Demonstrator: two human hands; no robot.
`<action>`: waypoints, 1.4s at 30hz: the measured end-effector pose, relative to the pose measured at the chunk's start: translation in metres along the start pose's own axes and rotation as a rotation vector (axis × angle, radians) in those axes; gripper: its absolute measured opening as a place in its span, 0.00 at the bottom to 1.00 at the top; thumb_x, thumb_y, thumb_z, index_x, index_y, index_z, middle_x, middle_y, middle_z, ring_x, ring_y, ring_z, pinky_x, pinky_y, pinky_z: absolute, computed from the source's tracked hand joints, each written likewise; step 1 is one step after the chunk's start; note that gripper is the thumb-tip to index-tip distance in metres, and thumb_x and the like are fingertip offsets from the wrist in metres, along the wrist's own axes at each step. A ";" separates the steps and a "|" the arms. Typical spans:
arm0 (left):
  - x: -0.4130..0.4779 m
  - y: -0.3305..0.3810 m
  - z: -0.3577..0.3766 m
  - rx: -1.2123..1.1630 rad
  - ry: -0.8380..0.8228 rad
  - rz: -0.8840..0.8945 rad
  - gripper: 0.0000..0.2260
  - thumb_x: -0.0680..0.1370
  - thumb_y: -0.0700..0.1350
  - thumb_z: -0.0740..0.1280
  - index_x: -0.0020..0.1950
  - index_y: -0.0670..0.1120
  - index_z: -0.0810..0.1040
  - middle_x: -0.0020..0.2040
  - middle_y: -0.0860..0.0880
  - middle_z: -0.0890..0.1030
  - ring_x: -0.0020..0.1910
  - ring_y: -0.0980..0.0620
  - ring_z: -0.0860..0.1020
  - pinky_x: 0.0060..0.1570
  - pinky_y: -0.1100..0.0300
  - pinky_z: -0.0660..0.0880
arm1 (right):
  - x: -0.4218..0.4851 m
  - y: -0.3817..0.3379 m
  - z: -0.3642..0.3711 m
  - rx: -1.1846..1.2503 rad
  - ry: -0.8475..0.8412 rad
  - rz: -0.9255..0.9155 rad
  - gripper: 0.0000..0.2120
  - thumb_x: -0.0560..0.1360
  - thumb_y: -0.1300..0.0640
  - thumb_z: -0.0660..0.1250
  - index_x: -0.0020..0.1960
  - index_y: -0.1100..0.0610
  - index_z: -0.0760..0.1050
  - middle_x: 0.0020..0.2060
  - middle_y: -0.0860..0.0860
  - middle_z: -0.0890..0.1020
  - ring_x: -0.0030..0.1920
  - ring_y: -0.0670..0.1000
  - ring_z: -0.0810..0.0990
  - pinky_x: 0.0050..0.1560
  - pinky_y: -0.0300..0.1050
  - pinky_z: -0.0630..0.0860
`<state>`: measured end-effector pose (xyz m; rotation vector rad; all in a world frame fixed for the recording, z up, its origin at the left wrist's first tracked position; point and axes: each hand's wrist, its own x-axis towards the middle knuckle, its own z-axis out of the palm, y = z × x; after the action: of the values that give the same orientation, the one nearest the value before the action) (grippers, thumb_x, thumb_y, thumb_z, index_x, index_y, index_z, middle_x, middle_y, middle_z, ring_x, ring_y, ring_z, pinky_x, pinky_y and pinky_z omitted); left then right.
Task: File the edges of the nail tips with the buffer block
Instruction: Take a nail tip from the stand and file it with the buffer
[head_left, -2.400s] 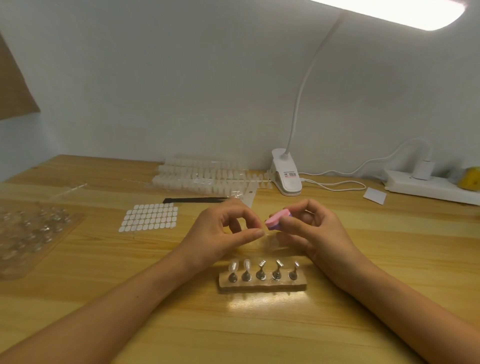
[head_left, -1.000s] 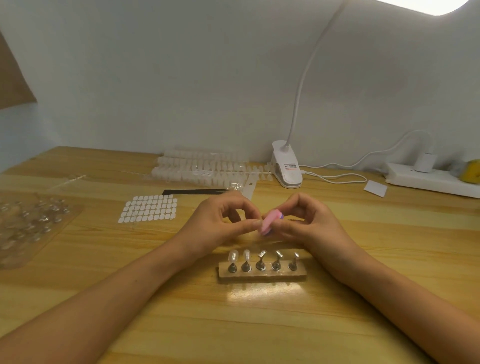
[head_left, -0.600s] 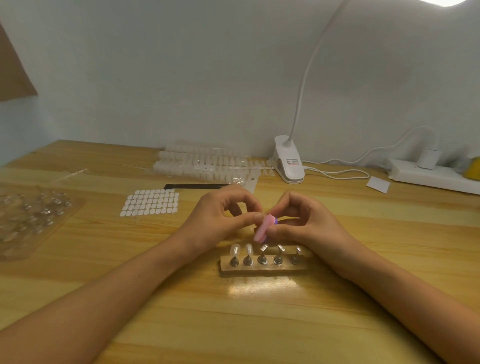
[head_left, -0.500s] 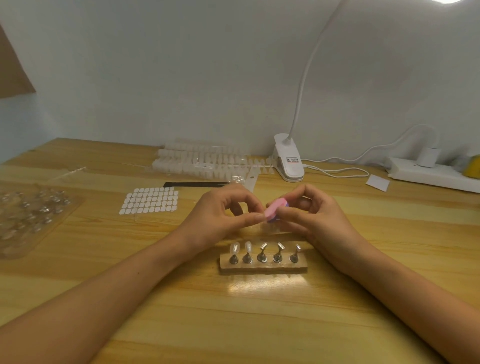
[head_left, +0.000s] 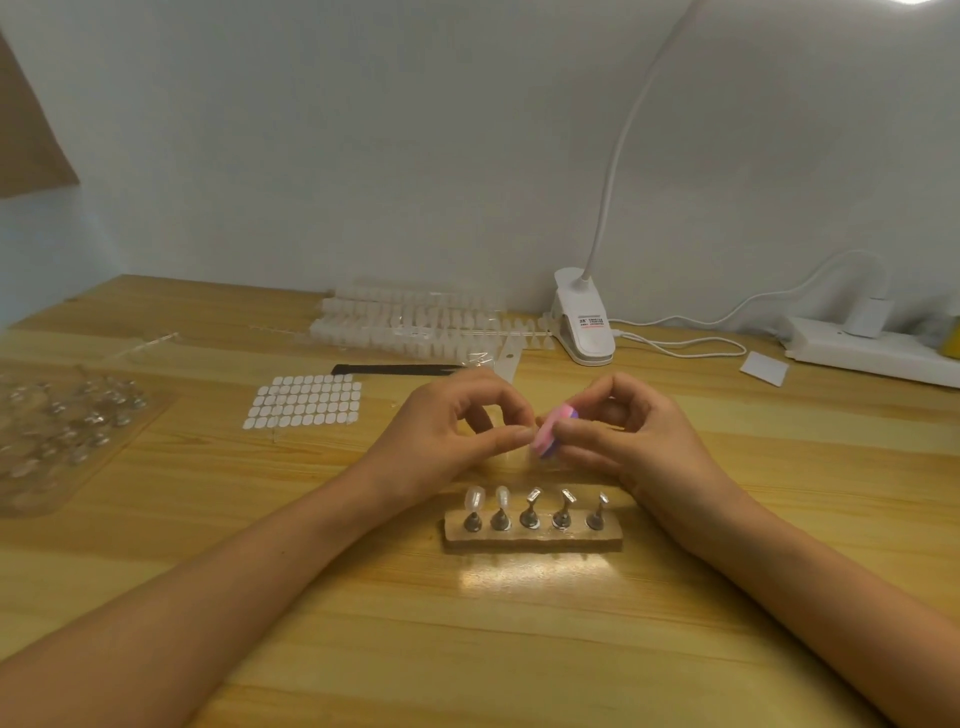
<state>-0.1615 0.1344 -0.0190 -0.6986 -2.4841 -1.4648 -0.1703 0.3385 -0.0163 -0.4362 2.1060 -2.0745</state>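
Observation:
My right hand pinches a small pink and purple buffer block above the middle of the table. My left hand faces it with thumb and forefinger pinched together right against the block; whatever they hold is too small to see, probably a clear nail tip. In front of both hands stands a wooden holder with several metal pegs. Two pegs at the left carry clear nail tips; the other pegs are bare.
Strips of spare nail tips lie at the back beside a white clip lamp. A sheet of white adhesive tabs and a black file lie behind my left hand. A clear plastic tray sits far left, a power strip far right.
The buffer block has kept rocking up and down against my left fingertips, tilting lower again in the last half second. My head has drifted slightly; the holder has stayed put.

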 end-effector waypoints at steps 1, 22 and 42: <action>0.000 0.001 -0.001 -0.006 0.010 -0.004 0.01 0.75 0.45 0.71 0.45 0.49 0.82 0.46 0.57 0.79 0.44 0.57 0.77 0.44 0.64 0.76 | 0.000 -0.001 -0.001 0.031 0.015 0.006 0.16 0.67 0.61 0.75 0.51 0.64 0.74 0.48 0.59 0.86 0.49 0.59 0.86 0.47 0.49 0.84; -0.003 0.029 -0.017 -0.185 -0.118 -0.201 0.03 0.66 0.56 0.72 0.36 0.60 0.83 0.32 0.62 0.79 0.29 0.67 0.73 0.29 0.73 0.68 | -0.017 -0.032 -0.001 -0.778 -0.091 -0.645 0.14 0.71 0.51 0.71 0.57 0.48 0.80 0.51 0.45 0.80 0.53 0.43 0.80 0.52 0.36 0.78; -0.044 0.019 0.001 0.278 -0.140 -0.045 0.08 0.72 0.56 0.71 0.50 0.59 0.80 0.48 0.62 0.78 0.49 0.60 0.75 0.47 0.56 0.75 | -0.045 -0.010 0.005 -0.529 -0.070 -0.334 0.09 0.68 0.48 0.73 0.45 0.50 0.83 0.43 0.43 0.86 0.47 0.43 0.85 0.43 0.46 0.84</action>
<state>-0.1137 0.1297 -0.0209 -0.7159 -2.7513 -1.0843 -0.1251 0.3474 -0.0105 -0.9691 2.6754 -1.5726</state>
